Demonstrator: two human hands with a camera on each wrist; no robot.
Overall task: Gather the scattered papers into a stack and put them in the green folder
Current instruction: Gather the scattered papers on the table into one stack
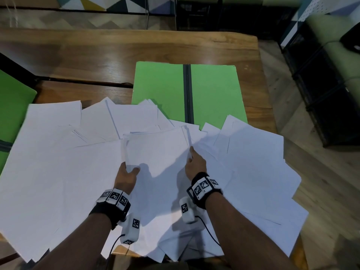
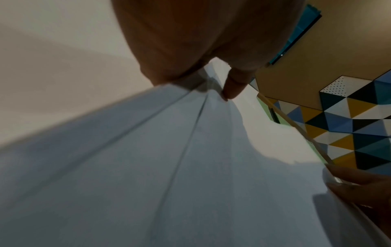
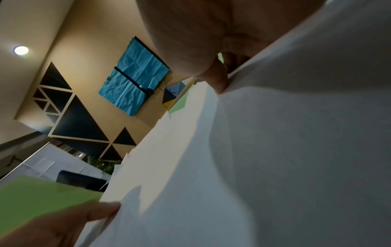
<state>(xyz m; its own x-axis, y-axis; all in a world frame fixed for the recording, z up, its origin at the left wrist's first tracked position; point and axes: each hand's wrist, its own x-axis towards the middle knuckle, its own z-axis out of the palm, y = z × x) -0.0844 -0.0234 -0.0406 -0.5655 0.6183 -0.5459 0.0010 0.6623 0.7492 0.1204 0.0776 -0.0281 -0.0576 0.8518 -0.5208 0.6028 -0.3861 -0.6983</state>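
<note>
Both forearms enter from the bottom of the head view, each wearing a black wristband with checkered marker tiles, and between them a small stack of papers [image 1: 155, 151] is held up at the centre of the frame. Left hand [image 1: 126, 177] grips the stack's lower left corner, thumb on top and fingers curled underneath; right hand [image 1: 194, 164] pinches its right edge, and in the right wrist view a fingertip [image 3: 219, 83] presses flat against the sheet. The stack reads as light and floppy, the sheets smooth enough to slide over each other, so a firm hold at 2 opposite edges, as now, seems the best way to keep them from fanning or sagging. Under and around the hands, scattered papers [image 1: 58, 172] cover most of the wooden table [image 1: 97, 49], spreading across the lower left and lower right and overhanging its near edge. Beyond the held stack, at upper centre, lies the green folder [image 1: 161, 84], flat, with a dark strip down its middle; its near end is overlapped by loose sheets. A second green sheet-like thing [image 1: 13, 90] lies at the left edge of the frame, partly under papers.
</note>
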